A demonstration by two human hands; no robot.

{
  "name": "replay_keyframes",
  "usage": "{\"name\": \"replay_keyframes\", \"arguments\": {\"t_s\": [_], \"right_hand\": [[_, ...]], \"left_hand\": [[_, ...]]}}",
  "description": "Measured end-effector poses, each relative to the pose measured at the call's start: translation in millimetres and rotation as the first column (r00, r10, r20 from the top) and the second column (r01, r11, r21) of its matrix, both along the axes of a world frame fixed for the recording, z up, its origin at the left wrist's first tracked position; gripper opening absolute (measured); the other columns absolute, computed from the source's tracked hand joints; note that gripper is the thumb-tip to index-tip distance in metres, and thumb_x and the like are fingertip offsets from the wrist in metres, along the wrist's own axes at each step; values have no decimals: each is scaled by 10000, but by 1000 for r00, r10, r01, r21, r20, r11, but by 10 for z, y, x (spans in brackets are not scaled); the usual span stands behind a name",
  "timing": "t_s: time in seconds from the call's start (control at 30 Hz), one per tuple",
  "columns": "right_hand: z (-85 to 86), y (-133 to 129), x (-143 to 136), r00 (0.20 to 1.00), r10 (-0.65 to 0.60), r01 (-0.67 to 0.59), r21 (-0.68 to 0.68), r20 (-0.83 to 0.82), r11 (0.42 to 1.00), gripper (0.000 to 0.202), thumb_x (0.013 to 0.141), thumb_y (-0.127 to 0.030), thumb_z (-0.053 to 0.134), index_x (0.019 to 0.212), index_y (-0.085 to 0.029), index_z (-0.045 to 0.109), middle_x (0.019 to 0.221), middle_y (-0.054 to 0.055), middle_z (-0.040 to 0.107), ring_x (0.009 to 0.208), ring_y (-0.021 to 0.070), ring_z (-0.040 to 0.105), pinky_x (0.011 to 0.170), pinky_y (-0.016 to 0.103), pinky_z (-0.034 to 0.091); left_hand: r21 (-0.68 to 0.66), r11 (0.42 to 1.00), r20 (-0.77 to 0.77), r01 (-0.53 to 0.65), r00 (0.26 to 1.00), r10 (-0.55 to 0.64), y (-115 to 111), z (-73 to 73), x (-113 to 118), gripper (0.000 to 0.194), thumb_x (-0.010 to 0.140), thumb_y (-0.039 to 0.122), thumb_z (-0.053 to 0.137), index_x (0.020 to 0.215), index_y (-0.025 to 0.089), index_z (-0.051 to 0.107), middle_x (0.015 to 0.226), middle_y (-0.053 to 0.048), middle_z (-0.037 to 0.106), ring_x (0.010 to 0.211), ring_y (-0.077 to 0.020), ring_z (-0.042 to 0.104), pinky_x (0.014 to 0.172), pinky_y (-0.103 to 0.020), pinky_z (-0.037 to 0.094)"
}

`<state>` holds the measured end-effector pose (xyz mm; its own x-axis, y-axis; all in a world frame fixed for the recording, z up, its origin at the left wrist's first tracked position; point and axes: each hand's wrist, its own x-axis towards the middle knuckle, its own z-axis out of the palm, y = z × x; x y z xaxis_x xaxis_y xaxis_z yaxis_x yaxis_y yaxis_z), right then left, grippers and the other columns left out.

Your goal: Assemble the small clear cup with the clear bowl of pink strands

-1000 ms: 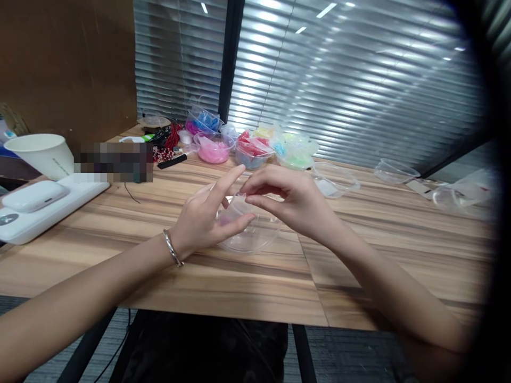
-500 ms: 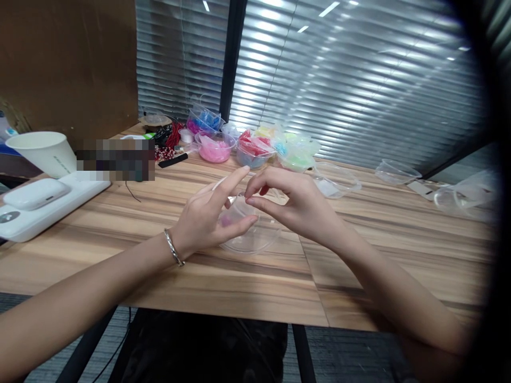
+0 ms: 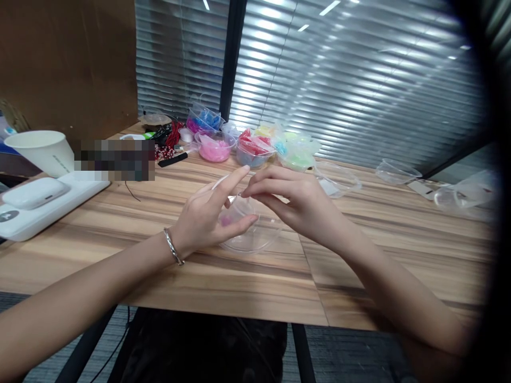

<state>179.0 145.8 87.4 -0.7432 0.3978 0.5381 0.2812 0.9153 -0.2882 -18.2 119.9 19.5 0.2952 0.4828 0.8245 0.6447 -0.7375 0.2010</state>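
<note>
My left hand (image 3: 211, 215) is over the left side of a clear round plastic bowl (image 3: 255, 242), its thumb and index finger apart. Some fingers curl out of sight, and a thin white strip shows beside the index finger. Close on the right, my right hand (image 3: 293, 199) pinches with thumb and fingertips something too small to name, just past the left index finger. Inside the bowl, at the left, a small pinkish patch shows through the plastic.
Bowls of pink (image 3: 215, 149), red (image 3: 255, 149) and green pieces (image 3: 297, 154) line the back. Clear containers (image 3: 397, 171) stand at the right. A paper cup (image 3: 42, 151) and a white device (image 3: 56, 210) are at the left; the table's front edge is below my hands.
The fingers of my right hand have drawn closer together and shifted slightly left. My left hand has hardly moved.
</note>
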Motion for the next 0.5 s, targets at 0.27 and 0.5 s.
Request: {"name": "replay_keyframes", "arguments": {"t_s": [0.27,0.5], "right_hand": [[60,-39,-3,984,-179,180,8,-18,984,164,892,-72,504,914,-183,622,882,39,657,810,187,603,712,305,441],[-208,-25,7,874,-87,150,-95,477,984,256,824,11,446,791,-148,643,780,52,652,619,138,541,568,270,360]], "left_hand": [[-39,999,12,-25,1000,26,-14,-20,-7,765,813,462,660,1441,221,293,1305,-115,593,804,-161,681,750,-294,555],[-34,999,21,-8,1000,9,-3,-29,4,755,824,429,655,1450,236,280,1363,-131,550,823,-165,694,745,-286,559]]}}
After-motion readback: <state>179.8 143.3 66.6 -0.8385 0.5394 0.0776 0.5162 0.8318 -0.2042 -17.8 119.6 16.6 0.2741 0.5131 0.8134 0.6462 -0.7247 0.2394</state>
